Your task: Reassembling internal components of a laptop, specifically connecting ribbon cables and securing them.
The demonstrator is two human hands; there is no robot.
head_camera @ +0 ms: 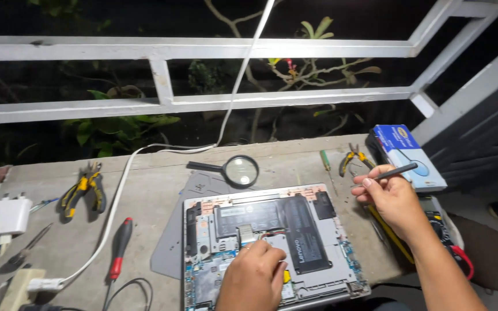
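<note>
Opened laptop (272,242) lies base-up on the concrete ledge (157,196), long axis left-right, slightly skewed; black battery (286,227) exposed, one count. Removed bottom cover (171,242) lies partly beneath it, at left.

Left hand (252,276) rests on the board, fingertips (248,249) together at a small metal part (244,235) near the battery's lower left edge.

Right hand (393,198) hovers off the laptop's right edge, fingers clamped on one thin dark tool (396,170), long axis pointing up-right.

Counts: pliers, two: one yellow-black pair (83,190) left, one small pair (353,158) right. Screwdrivers, two: red-black (119,245), green-handled (325,160). Magnifying glass (234,170), one, handle pointing left. Blue-white box (410,156), one.
</note>
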